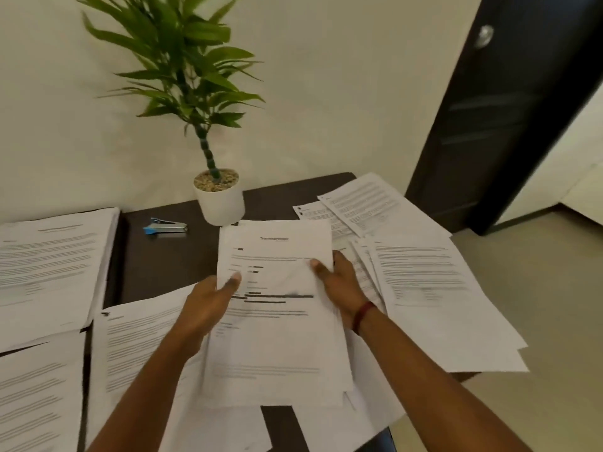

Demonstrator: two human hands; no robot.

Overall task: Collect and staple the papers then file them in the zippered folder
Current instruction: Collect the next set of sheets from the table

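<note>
At centre of the dark surface [169, 256], both hands hold a stack [277, 308] of white printed sheets, lifted a bit off the surface. Top page has a header line, short text blocks and a few black redaction bars. Left hand [208, 305] grips the stack's left edge, thumb on top, fingers under. Right hand [339, 282] pinches the right edge the same way; red band [363, 316] on that wrist.

Loose papers all around: a spread [424, 275] to the right hanging past the surface edge, more sheets [137, 340] under the left forearm, and a pile [49, 265] on the left. Stapler [165, 226], blue and grey, lies on bare surface behind the stack to the left, well apart from both hands. White pot with plant [218, 200] stands just behind the stack's top edge. Dark door [496, 109] at right rear.

Stack's long axis runs away from the person, header end far, tilted slightly clockwise. Nothing lies on top of it except the thumbs.
</note>
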